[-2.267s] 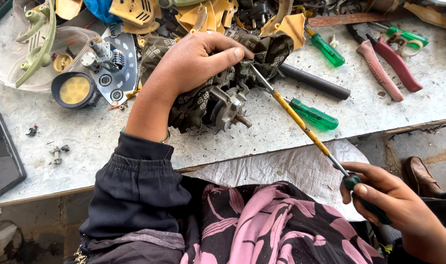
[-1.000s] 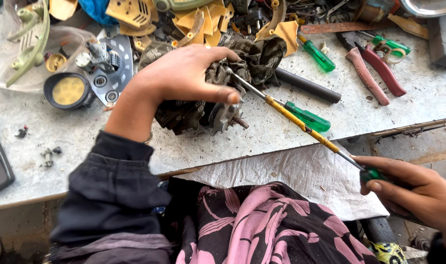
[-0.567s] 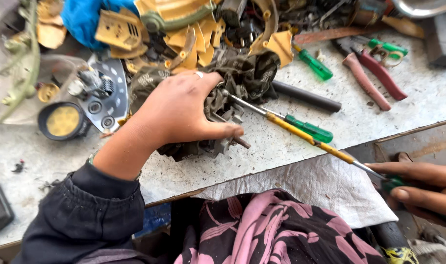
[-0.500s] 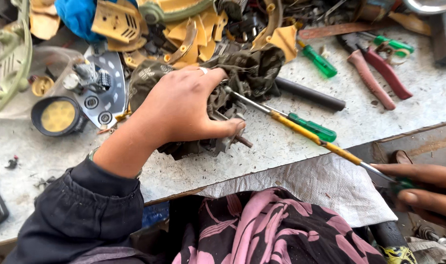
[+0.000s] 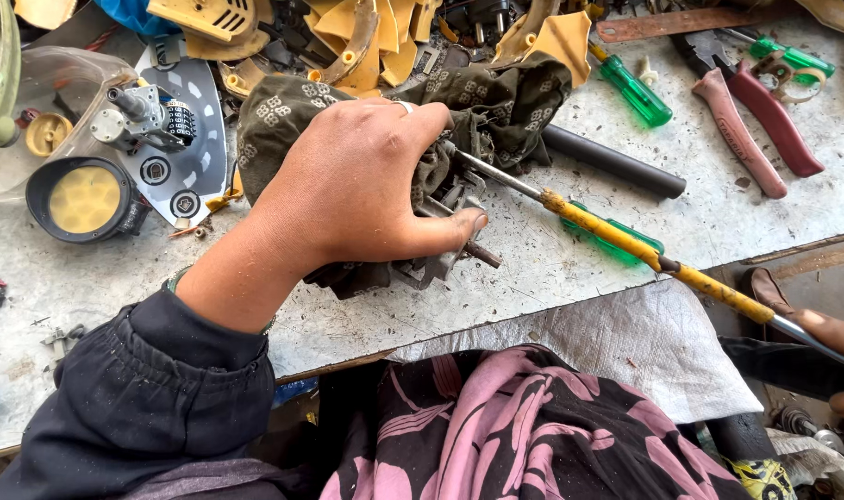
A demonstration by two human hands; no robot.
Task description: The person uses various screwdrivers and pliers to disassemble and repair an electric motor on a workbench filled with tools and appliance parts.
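The left hand (image 5: 366,190) lies palm-down over a dark metal motor part (image 5: 440,264) that sits near the middle of the grey worktable (image 5: 570,278), fingers curled over its top and the thumb pressed along its near side, so the hand is closed firmly around it; a patterned olive cloth (image 5: 496,102) is bunched under and behind the part, spreading toward 12 o'clock. A long screwdriver (image 5: 625,243) with a yellow-sleeved shaft runs from the part out toward 4 o'clock, its steel tip meeting the part just beside the fingertips. The right hand (image 5: 834,338) shows only at the frame's edge at 4 o'clock, touching the far end of the shaft (whether its fingers are wrapped around the handle cannot be told, since most of the hand is cut off). A green-handled screwdriver (image 5: 616,243) lies on the table under the yellow shaft. At 2 o'clock rest red-handled pliers (image 5: 760,120), and between them and the cloth a black rod (image 5: 612,162). At 9 o'clock sits a round black cap with a yellow centre (image 5: 84,199), and yellow plastic casing pieces (image 5: 366,37) are heaped at 12 o'clock.
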